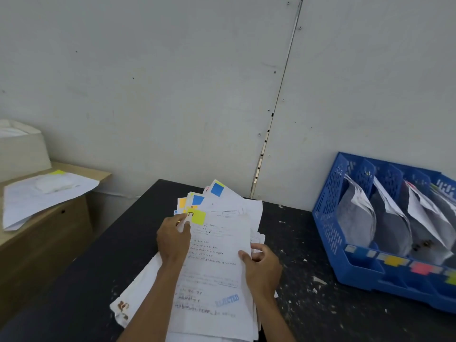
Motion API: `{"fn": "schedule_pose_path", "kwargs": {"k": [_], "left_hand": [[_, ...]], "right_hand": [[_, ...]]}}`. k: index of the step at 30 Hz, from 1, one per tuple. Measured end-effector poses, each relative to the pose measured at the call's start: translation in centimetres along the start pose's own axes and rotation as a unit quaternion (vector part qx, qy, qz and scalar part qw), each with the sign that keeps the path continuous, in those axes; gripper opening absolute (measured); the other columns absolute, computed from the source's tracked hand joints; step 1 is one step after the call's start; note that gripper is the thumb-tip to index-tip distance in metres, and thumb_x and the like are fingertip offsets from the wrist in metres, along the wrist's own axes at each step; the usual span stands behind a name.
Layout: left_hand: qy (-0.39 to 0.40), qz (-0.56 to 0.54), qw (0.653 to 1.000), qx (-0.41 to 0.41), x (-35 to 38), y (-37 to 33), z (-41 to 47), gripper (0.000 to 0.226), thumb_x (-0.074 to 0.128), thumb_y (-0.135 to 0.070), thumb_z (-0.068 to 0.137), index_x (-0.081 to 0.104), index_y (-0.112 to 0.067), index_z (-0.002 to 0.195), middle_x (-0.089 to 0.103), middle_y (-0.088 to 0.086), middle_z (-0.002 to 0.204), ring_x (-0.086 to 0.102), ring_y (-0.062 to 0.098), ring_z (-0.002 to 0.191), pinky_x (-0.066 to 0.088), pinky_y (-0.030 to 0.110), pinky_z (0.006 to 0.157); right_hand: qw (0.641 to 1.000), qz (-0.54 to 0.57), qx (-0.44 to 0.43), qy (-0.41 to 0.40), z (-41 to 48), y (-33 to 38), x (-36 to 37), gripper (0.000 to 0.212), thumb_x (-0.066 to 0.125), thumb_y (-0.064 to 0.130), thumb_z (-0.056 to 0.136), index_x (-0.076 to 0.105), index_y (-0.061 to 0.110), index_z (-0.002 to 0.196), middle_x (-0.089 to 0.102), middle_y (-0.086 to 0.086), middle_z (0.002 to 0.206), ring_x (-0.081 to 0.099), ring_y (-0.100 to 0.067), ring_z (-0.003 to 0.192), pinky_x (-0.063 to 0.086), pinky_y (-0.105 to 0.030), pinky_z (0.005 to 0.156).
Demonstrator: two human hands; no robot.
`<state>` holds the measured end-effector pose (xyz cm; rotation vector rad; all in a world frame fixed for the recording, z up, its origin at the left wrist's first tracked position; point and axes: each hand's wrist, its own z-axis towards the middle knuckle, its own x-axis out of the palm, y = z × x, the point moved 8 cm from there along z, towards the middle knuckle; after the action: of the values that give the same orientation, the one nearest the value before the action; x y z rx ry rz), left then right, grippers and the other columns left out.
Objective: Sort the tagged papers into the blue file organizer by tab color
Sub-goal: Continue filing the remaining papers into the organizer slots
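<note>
The left hand [174, 239] pinched the top paper [217, 257] near its yellow tab [198, 217]; the right hand [262, 266] gripped its edge. Thin and floppy, it likely needed both. The blue file organizer [328, 218] sat at three o'clock.

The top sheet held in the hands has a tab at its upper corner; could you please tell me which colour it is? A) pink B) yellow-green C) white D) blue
B: the top sheet, gripped by the left hand and the right hand, carries a yellow-green tab.
</note>
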<state>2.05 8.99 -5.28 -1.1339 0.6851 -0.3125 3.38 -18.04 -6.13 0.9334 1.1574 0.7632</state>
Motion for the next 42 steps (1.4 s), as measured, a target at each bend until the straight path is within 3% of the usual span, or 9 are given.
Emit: {"fn": "schedule_pose_path", "kwargs": {"k": [6,9,13,19,25,28,32,36,42], "left_hand": [[-0.005,0.012,1.0,0.004,-0.2,-0.3,0.3,0.008,0.064,-0.014,0.089,0.071,-0.011,0.09,0.067,0.009,0.106,0.062,0.019,0.088,0.055,0.033,0.08],[-0.031,0.011,0.999,0.033,-0.9,-1.0,0.2,0.005,0.064,-0.012,0.09,0.068,-0.011,0.094,0.065,0.009,0.111,0.062,0.023,0.097,0.053,0.035,0.084],[-0.004,-0.038,0.999,0.025,-0.9,-2.4,-0.5,0.008,0.05,-0.016,0.099,0.056,-0.012,0.102,0.061,0.002,0.098,0.058,0.013,0.081,0.041,0.015,0.06],[0.007,-0.121,0.993,0.006,-1.4,-3.7,-1.5,0.011,0.042,-0.014,0.101,0.05,-0.008,0.107,0.057,0.005,0.092,0.052,0.005,0.073,0.037,0.017,0.059],[-0.007,-0.227,0.974,-0.003,-1.5,-6.0,-1.4,0.01,0.046,-0.017,0.101,0.052,-0.012,0.108,0.058,0.006,0.101,0.054,0.02,0.089,0.042,0.028,0.069],[0.01,-0.266,0.964,0.013,0.7,-10.8,-2.2,0.013,0.047,-0.016,0.1,0.053,-0.01,0.11,0.056,0.004,0.097,0.051,0.017,0.084,0.042,0.018,0.065],[0.049,-0.304,0.949,0.061,6.9,-19.3,-4.7,0.02,0.053,-0.006,0.093,0.054,-0.011,0.113,0.062,0.002,0.101,0.057,0.015,0.091,0.042,0.005,0.068],[0.12,-0.285,0.939,0.154,13.5,-27.5,-11.6,0.055,0.06,-0.005,0.09,0.039,-0.012,0.14,0.048,0.004,0.137,0.05,0.014,0.119,0.045,0.029,0.098],[0.258,-0.312,0.882,0.242,22.2,-34.9,-26.4,0.041,0.049,-0.011,0.096,0.046,-0.02,0.136,0.049,-0.007,0.132,0.047,0.004,0.12,0.041,0.023,0.102]], "right_hand": [[0.999,-0.008,-0.034,-0.012,0.2,0.3,0.1,0.008,0.072,0.025,0.085,0.065,0.025,0.082,0.069,0.013,0.079,0.062,-0.001,0.068,0.049,-0.017,0.06],[0.997,0.002,-0.059,-0.041,0.0,0.7,-0.2,0.003,0.072,0.023,0.085,0.071,0.02,0.086,0.068,0.012,0.086,0.059,0.001,0.068,0.039,-0.009,0.057],[0.996,0.033,-0.058,-0.055,0.0,0.7,-0.6,0.012,0.072,0.021,0.085,0.075,0.017,0.096,0.07,0.01,0.093,0.062,0.0,0.073,0.041,-0.006,0.059],[0.996,0.051,-0.045,-0.06,0.2,0.7,-1.1,0.018,0.075,0.031,0.081,0.068,0.022,0.095,0.065,0.015,0.092,0.063,-0.007,0.084,0.044,-0.011,0.063],[0.949,0.259,0.005,0.18,0.4,4.0,-1.8,0.022,0.077,0.02,0.08,0.069,0.013,0.099,0.075,-0.004,0.094,0.072,-0.023,0.085,0.06,-0.039,0.072],[0.939,0.252,0.017,0.235,1.0,4.9,-5.5,0.028,0.076,0.021,0.081,0.067,0.01,0.105,0.074,-0.008,0.099,0.071,-0.027,0.089,0.057,-0.05,0.08],[0.962,0.247,-0.038,0.108,2.7,5.7,-15.4,0.017,0.069,0.024,0.087,0.07,0.01,0.096,0.074,-0.01,0.091,0.071,-0.029,0.086,0.058,-0.045,0.077],[0.98,0.097,-0.139,-0.107,3.6,6.7,-28.0,0.01,0.059,0.025,0.095,0.067,0.027,0.09,0.069,0.001,0.087,0.065,-0.022,0.082,0.054,-0.039,0.073],[0.898,-0.04,-0.21,-0.384,2.7,6.1,-44.2,0.023,0.056,0.022,0.096,0.066,0.009,0.112,0.065,-0.002,0.095,0.062,-0.024,0.088,0.047,-0.033,0.077]]}}
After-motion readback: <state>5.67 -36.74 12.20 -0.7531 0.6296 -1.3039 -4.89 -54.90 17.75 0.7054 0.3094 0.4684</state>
